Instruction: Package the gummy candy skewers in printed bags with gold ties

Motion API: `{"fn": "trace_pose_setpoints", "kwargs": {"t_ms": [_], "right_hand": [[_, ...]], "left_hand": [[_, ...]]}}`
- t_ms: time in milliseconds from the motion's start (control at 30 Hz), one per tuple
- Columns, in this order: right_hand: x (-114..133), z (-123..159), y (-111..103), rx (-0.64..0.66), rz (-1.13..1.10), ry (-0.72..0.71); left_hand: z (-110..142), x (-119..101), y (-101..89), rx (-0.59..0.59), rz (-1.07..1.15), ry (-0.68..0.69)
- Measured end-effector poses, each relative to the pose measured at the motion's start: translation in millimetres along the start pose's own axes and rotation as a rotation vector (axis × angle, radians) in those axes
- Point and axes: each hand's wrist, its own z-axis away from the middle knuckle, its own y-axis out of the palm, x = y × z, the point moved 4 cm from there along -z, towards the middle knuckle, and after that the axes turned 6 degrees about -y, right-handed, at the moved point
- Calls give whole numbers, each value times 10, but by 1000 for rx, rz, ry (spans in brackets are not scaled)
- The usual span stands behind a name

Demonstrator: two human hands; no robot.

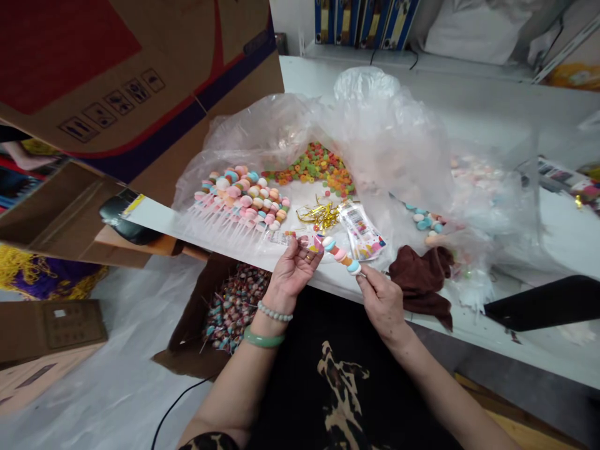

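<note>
My right hand grips the lower end of a candy skewer, strung with blue, white, pink and brown sweets and tilted up to the left. In my left hand, palm up, the fingertips pinch what looks like a small clear plastic bag with pink print. The skewer's tip is close to this bag; whether it is inside I cannot tell. Just beyond lie a stack of printed bags and gold twist ties. Many finished-looking skewers lie side by side at the left.
Ring-shaped gummies lie at the back among large clear plastic sheeting. A brown cloth hangs over the table edge. A big carton stands at left; a box of wrapped skewers sits below the table.
</note>
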Motion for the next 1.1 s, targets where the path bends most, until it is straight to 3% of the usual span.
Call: {"fn": "trace_pose_setpoints", "kwargs": {"t_ms": [200,333,400,567,700,867,933,1000,1100], "right_hand": [[164,9,-22,-47,443,-295],[209,13,-28,-20,379,-299],[169,-5,-19,50,222,-179],[-49,-5,113,326,-337,322],[-105,50,242,405,-598,519],[-26,112,472,504,-1111,907],[39,83,555,577,-1320,985],[55,43,615,593,-1395,1013],[-30,-20,636,437,-1173,942]], "left_hand": [[2,15,-1,-28,-45,20],[-11,26,-18,9,-169,99],[-21,28,-46,31,-253,140],[16,26,-49,133,-434,192],[75,41,4,151,-529,243],[78,181,38,194,-604,216],[65,239,32,227,-594,167],[52,264,17,235,-578,132],[38,256,-1,210,-574,138]]}}
